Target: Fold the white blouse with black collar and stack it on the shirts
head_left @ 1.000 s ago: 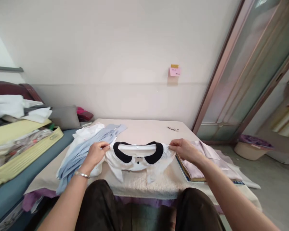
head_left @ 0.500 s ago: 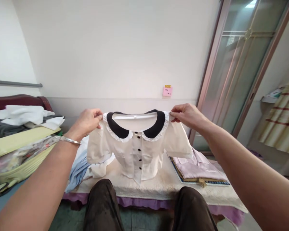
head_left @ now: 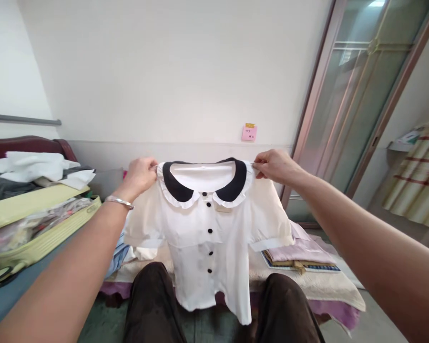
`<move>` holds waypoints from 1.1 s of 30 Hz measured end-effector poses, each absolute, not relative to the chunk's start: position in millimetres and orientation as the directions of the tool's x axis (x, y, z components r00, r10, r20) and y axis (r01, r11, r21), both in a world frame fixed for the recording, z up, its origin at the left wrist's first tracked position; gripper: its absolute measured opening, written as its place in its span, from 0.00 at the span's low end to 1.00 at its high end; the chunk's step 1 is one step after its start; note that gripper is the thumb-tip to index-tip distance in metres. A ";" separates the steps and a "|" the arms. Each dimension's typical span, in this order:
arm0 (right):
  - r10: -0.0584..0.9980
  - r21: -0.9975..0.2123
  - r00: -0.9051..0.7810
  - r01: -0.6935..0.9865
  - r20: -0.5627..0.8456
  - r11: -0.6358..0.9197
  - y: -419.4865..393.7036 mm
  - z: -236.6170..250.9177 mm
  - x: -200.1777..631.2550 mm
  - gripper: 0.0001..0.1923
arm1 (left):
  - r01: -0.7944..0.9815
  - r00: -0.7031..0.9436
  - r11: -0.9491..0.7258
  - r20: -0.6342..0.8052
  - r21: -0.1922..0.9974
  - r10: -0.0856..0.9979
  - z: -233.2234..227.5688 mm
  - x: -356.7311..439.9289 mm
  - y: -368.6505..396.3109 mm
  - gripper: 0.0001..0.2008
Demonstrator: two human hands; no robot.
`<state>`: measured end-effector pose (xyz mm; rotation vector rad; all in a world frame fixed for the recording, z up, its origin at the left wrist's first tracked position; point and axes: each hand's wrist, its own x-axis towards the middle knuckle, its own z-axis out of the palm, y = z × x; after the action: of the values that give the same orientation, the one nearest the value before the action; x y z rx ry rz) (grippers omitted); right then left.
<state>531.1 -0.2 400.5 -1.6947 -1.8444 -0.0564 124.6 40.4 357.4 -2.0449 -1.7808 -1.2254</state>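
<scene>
I hold a white short-sleeved blouse [head_left: 207, 247] up in the air by its shoulders. It has a black round collar with a white frill and black buttons down the front. My left hand [head_left: 140, 174] pinches the left shoulder, and a silver bangle sits on that wrist. My right hand [head_left: 276, 165] pinches the right shoulder. The blouse hangs fully unfolded, its hem reaching down between my knees in dark trousers.
A low table [head_left: 321, 281] with a cream cover stands behind the blouse. Folded pink garments [head_left: 300, 250] lie on its right side, light blue cloth [head_left: 118, 255] on its left. A pile of clothes and a yellow case [head_left: 39, 228] sit at left. A glass sliding door [head_left: 361, 105] is at right.
The blouse went from lying bunched on the table to being lifted by both hands. In the last half second it dropped open to full length and hangs free.
</scene>
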 end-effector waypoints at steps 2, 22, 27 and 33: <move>0.876 -0.266 0.007 0.954 0.482 0.139 27.4 382.6 535.0 0.07 | 0.920 0.004 -0.250 0.632 0.301 0.775 339.1 135.0 66.5 0.09; 0.640 -0.119 -0.160 0.921 0.752 0.370 89.9 229.7 585.6 0.14 | 0.957 0.117 -0.280 0.784 0.075 0.609 221.4 189.2 116.1 0.11; 0.886 -0.107 -0.198 0.958 0.419 0.265 73.1 86.3 586.9 0.16 | 0.954 0.238 -0.291 0.421 0.066 0.875 83.5 190.4 106.7 0.21; 0.983 -0.017 -0.174 0.984 0.058 0.176 36.0 21.7 586.2 0.15 | 0.917 0.393 -0.397 0.085 0.040 0.915 17.8 191.0 74.4 0.24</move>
<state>586.2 36.0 21.7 -1.9817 -2.3653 -0.0378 191.0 74.4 17.8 -2.6107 -1.7169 -0.1459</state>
